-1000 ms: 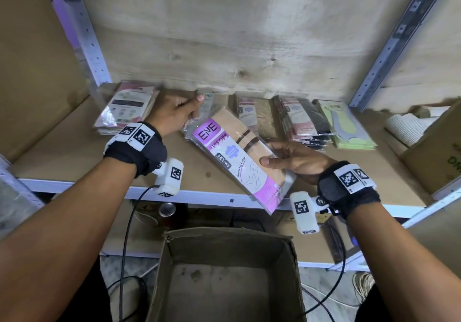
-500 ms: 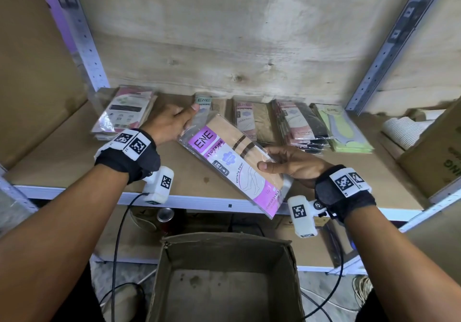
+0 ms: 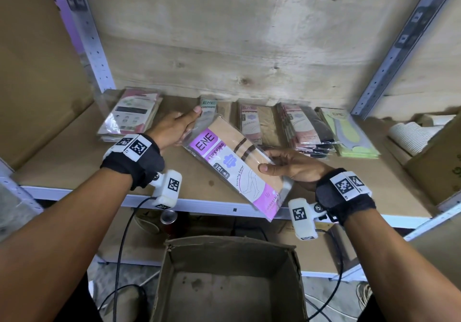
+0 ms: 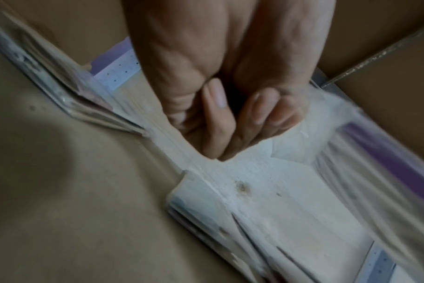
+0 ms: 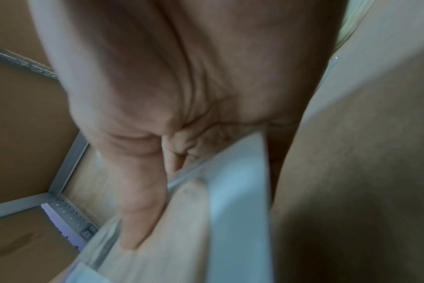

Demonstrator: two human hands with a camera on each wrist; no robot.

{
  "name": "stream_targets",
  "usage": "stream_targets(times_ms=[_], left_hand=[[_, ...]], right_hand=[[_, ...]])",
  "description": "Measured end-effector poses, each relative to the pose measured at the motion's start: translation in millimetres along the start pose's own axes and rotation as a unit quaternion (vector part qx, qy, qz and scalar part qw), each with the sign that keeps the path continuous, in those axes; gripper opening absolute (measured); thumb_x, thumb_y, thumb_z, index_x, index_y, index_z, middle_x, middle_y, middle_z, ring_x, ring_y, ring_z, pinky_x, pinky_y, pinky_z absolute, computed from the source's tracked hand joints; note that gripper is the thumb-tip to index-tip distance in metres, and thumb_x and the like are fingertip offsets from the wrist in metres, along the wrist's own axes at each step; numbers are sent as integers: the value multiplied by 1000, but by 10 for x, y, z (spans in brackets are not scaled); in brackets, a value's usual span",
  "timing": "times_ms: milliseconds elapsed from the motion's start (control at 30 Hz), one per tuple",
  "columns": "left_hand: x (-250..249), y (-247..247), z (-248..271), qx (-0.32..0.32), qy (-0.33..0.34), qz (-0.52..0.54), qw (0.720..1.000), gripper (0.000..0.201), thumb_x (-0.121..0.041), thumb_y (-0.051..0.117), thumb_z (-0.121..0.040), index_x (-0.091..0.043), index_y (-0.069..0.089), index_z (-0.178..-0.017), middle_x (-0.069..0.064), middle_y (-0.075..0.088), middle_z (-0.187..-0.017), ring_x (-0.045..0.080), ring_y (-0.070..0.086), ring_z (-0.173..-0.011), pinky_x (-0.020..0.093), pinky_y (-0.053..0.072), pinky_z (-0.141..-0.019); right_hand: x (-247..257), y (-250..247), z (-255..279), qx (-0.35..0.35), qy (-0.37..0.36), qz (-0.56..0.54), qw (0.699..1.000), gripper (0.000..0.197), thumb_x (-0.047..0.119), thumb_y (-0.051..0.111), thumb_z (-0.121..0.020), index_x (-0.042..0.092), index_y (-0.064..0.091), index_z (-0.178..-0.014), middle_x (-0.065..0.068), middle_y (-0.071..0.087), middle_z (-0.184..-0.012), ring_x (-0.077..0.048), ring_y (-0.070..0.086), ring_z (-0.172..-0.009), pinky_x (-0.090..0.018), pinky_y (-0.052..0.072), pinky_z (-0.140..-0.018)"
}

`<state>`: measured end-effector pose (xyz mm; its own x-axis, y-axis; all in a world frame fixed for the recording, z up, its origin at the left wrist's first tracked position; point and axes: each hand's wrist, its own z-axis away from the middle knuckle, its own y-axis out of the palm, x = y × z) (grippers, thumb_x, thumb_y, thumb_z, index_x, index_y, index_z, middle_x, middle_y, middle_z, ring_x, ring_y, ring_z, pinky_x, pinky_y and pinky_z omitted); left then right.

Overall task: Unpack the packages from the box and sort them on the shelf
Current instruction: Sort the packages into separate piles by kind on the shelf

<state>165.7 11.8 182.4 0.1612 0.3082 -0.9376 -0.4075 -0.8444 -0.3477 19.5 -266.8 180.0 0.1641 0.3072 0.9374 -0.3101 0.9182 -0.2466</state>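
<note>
Seen from the head camera, both hands hold one flat stocking packet (image 3: 234,164), slanted from ten o'clock to four o'clock above the front of a wooden shelf (image 3: 69,167). The left hand (image 3: 174,129) pinches its upper corner, thumb stretched along the top edge. The right hand (image 3: 289,167) grasps the long right edge, thumb on the face and fingers beneath. The packet is glossy clear plastic over tan fabric with two dark bands, and carries a purple and white card label.

Along the back of the shelf, at twelve o'clock, lie sorted rows of similar slim packets (image 3: 257,119): pink-labelled ones at ten o'clock, tan, dark, then pale green ones at two o'clock. At six o'clock the brown cardboard box (image 3: 229,284) stands open, its creased floor bare in the part that shows.

This looks like a late placing step. The next move probably calls for matching the packet to its own kind, then laying it flat and square.
</note>
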Motion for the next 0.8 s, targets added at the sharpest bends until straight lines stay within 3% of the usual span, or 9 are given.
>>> stream_targets(times_ms=[67,200,267,300,400,533,633,733,800], left_hand=[[4,-93,0,-32,8,-33,999,65,-77,42,-85,-23,61,-54,-4,55,-49,10,48,-42,22,38,-50],[-45,-346,14,-85,-27,87,992,69,-81,34,-84,-29,77,-67,13,73,-80,20,65,-60,26,48,-54],[-37,-392,44,-37,-56,114,991,78,-83,34,-82,-20,79,-80,16,75,-85,19,69,-63,25,53,-54],[-34,-383,60,-2,-74,105,992,84,-85,34,-80,-15,79,-90,16,75,-89,19,70,-65,25,54,-56],[-72,-239,130,84,-111,86,987,84,-83,44,-78,-10,71,-109,14,76,-97,23,72,-74,27,57,-61],[-146,-40,208,170,-110,78,976,56,-55,72,-80,-15,65,-118,10,75,-103,26,72,-87,30,60,-73],[-189,28,206,191,-89,80,974,40,-26,74,-86,-8,63,-120,13,74,-109,25,70,-89,29,61,-75],[-231,64,140,105,-70,87,988,37,-6,72,-85,0,60,-119,17,71,-109,17,70,-76,21,58,-63],[-241,62,73,11,-61,98,993,42,1,73,-83,7,57,-121,21,68,-109,11,67,-62,18,53,-52]], right_hand=[[28,10,1,-7,-4,-10,1000,42,7,59,-91,-12,50,-128,-30,57,-130,-30,60,-111,-29,52,-93],[125,26,14,-39,-10,-95,995,32,5,60,-90,-4,61,-120,-19,65,-119,-27,64,-106,-32,51,-94],[186,61,2,-74,-22,-163,984,22,1,59,-91,9,75,-103,-11,71,-111,-19,69,-98,-25,56,-83],[217,79,-21,-90,-30,-183,979,24,-1,57,-92,11,76,-103,-11,71,-111,-18,69,-99,-23,56,-83],[328,155,-121,-127,-44,-202,970,29,-4,54,-94,-7,58,-122,-23,61,-120,-30,59,-111,-36,45,-102],[463,320,-335,-185,-51,-210,958,16,-10,53,-92,-3,58,-106,-23,61,-109,-30,58,-102,-36,45,-101],[517,403,-510,-213,-38,-195,957,22,-10,58,-90,-8,57,-112,-26,64,-111,-31,63,-100,-41,50,-98],[600,390,-699,-233,-5,-133,963,10,-7,64,-87,0,63,-94,-19,70,-95,-30,69,-81,-37,61,-72],[681,322,-859,-256,14,-58,965,8,-3,69,-84,3,63,-87,-23,70,-98,-39,69,-88,-46,60,-77]])
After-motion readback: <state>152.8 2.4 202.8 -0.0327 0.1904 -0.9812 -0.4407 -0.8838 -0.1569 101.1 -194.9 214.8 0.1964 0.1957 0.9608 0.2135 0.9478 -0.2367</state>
